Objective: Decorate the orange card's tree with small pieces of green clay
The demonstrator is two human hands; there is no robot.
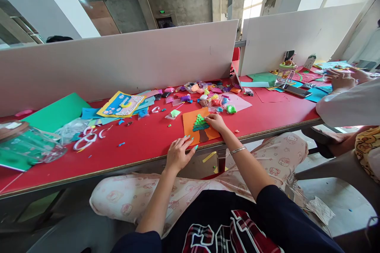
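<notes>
An orange card [187,120] lies at the table's front edge, bearing a tree with a brown trunk [204,136] and a leafy top of small green clay pieces [199,121], dark teal at its base. My left hand [178,154] is open, its spread fingertips at the card's lower left corner. My right hand [216,121] reaches over the card's right side. Its fingers are bent together, with the tips at the right edge of the green clay; anything small between them is hidden. Just beyond lies a bright green clay lump [230,109].
Several clay packets [216,102] are heaped behind the card on the red table [154,138]. White scissors [86,141], a glass jar [32,142] and a blue-and-yellow picture [120,104] lie left. A phone [295,90] and another person's hands [344,79] are at right.
</notes>
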